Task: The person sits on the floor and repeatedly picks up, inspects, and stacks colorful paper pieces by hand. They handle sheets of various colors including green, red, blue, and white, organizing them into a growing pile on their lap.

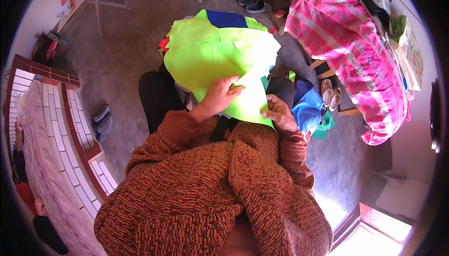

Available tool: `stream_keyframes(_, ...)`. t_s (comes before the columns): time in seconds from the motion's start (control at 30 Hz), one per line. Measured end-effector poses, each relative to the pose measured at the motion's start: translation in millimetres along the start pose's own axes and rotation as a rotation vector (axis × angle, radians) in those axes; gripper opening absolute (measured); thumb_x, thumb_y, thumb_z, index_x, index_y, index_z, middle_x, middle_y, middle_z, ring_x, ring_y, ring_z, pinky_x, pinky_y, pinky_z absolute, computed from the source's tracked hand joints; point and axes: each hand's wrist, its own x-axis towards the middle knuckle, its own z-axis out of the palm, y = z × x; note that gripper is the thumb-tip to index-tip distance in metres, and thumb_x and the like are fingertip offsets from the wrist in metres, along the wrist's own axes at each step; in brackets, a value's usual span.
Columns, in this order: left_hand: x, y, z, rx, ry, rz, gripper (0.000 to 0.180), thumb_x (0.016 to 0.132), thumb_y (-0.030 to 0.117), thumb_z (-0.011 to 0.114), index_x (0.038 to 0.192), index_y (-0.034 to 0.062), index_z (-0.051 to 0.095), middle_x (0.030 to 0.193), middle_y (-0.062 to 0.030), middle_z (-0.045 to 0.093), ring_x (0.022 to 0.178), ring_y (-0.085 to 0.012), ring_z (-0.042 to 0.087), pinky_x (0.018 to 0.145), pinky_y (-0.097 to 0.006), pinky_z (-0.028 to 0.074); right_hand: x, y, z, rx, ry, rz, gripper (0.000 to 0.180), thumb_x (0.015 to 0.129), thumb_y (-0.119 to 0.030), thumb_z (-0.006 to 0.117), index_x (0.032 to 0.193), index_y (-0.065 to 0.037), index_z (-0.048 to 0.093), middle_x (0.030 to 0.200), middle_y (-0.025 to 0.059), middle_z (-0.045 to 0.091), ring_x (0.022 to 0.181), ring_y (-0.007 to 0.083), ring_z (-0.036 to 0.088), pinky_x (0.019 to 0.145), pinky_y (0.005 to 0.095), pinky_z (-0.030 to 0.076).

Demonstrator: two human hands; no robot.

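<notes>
A pile of bright yellow-green fabric pieces (196,52) lies over my lap and knees, glaring white on its right side in strong light. At its far edge shows a dark blue fabric piece (227,19). My left hand (220,97) is closed on the yellow-green fabric near the middle of its near part, thumb and fingers drawn together. To the right, my right hand (281,114) pinches the near right corner of the same piece between thumb and fingers. The stretch between both hands lies fairly flat.
Blue and green cloths (308,111) hang low at my right. Beyond them stand pale slippers (331,94) and furniture draped with a pink plaid cloth (346,45). Dark shoes (255,3) sit ahead; grey slippers (102,122) lie left, beside a white-tiled brick-edged platform (61,134).
</notes>
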Motion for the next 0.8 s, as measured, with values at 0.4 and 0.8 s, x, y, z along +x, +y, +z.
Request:
stream_keyframes(0.4, 44, 8, -46, 0.390, 0.284, -0.005, 0.027, 0.076, 0.012, 0.071, 0.095, 0.0005, 0.056, 0.069, -0.0121, 0.060, 0.062, -0.0249, 0.059, 0.056, -0.037, 0.046, 60, -43, 4, -0.301, 0.184, -0.211, 0.035, 0.084, -0.004, 0.064, 0.115, -0.001, 0.049, 0.095, 0.0060, 0.061, 0.087, 0.0119, 0.056, 0.079, 0.0238, 0.045)
stream_keyframes(0.8, 69, 23, -20, 0.788, 0.207, 0.357, 0.048, 0.076, 0.019, 0.069, 0.119, 0.0064, 0.053, 0.136, -0.0150, 0.041, 0.126, -0.0338, 0.038, 0.103, -0.046, 0.030, 40, -7, -26, -0.435, 0.497, -0.629, 0.020, 0.082, 0.010, 0.056, 0.099, -0.002, 0.057, 0.105, 0.0051, 0.053, 0.098, 0.0132, 0.052, 0.086, 0.0249, 0.042)
